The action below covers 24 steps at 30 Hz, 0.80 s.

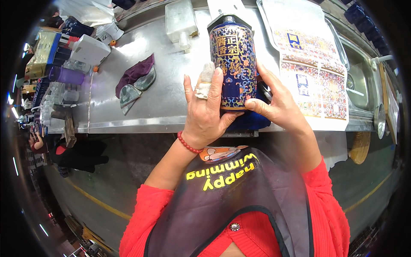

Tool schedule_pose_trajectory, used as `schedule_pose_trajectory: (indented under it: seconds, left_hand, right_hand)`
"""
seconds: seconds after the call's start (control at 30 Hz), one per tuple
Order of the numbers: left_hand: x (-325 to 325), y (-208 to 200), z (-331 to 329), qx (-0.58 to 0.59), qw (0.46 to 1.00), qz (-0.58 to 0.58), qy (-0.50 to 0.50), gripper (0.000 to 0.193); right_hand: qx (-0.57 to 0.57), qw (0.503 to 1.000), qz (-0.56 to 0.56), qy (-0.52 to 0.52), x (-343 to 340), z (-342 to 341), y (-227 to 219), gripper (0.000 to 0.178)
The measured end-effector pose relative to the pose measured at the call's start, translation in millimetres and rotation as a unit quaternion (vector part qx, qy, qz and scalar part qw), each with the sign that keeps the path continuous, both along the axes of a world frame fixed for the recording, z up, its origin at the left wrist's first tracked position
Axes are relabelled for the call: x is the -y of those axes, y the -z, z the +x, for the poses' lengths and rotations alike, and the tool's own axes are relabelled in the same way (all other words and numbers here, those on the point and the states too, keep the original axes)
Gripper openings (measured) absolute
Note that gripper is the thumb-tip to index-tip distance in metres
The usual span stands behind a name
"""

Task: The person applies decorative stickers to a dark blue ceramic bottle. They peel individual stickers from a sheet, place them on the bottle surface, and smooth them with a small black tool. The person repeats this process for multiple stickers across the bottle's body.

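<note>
A dark blue bottle (233,81) with gold panels and a colourful floral pattern leans away from me over the steel worktop, its neck at the far end. My right hand (280,103) curves round its right side, thumb on the lower front edge and fingers along the side. On the left, my left hand (203,105) lies against it with fingers stretched and spread. Its index finger touches the patterned front, and the thumb is by the base. Pale wrapping (204,83) covers one left finger. Dark blue material (252,121) shows beneath the base.
Printed sheets (314,85) with a matching pattern lie to the right, beside a sink (358,77). Left of the bottle are a purple cloth (133,75) and greyish flat pieces (128,97). A clear plastic container (179,21) stands farther back. Jars and boxes crowd the far left.
</note>
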<state>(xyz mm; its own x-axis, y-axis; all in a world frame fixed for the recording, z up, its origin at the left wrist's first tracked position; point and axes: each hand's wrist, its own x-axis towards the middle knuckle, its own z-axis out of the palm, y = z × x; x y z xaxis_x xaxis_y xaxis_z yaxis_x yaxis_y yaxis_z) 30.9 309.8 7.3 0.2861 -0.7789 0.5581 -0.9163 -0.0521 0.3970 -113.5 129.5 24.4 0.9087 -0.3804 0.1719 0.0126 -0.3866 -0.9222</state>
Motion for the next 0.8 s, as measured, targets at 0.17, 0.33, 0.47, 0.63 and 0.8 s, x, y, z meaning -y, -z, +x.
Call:
schedule_pose_trajectory:
  seconds: [0.17, 0.33, 0.47, 0.63, 0.8]
  left_hand:
    - [-2.8, 5.3, 4.0, -0.021, 1.000, 0.004, 0.009, 0.097]
    - [-9.0, 13.0, 6.9, -0.073, 0.997, 0.015, 0.023, 0.092]
    - [-12.7, 9.4, 1.3, -0.044, 0.999, -0.006, 0.005, 0.067]
    - [-15.3, -3.0, -8.2, 0.100, 0.995, -0.009, -0.011, 0.041]
    - [-10.0, -8.7, -13.1, 0.146, 0.989, -0.029, -0.022, 0.034]
  right_hand:
    - [-0.014, 0.999, 0.022, -0.026, 9.9, -5.3, 3.0, 0.101]
    - [0.016, 0.995, -0.096, -0.017, 3.8, -9.3, 9.6, 0.108]
    - [0.022, 0.992, -0.127, 0.007, -3.1, -8.2, 11.9, 0.107]
    - [0.020, 0.989, -0.147, 0.012, -3.1, -10.0, 10.4, 0.105]
    - [0.029, 0.989, -0.142, 0.014, -3.8, -10.0, 15.6, 0.105]
